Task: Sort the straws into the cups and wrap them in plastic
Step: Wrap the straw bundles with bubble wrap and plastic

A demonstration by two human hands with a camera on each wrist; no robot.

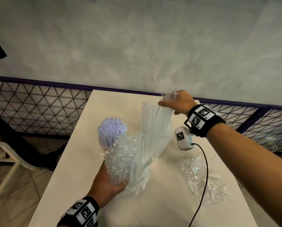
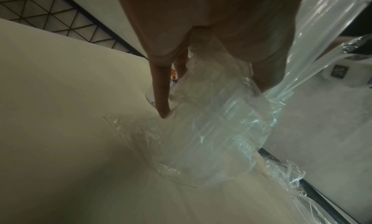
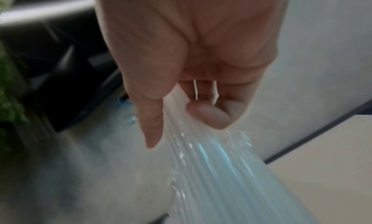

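On the white table my left hand grips the base of a cup covered in crinkled clear plastic. Clear straws rise from it, leaning to the far right. At their tops my right hand pinches the plastic film, which is stretched taut down over them. The right wrist view shows thumb and fingers of that hand closed on the film. In the left wrist view my left hand wraps the covered cup. A second cup of lilac straws stands just behind on the left.
A loose crumpled sheet of clear plastic lies on the table's right side. A black cable hangs from my right wrist over it. A wire-mesh fence runs behind the table, and a white chair stands at the left.
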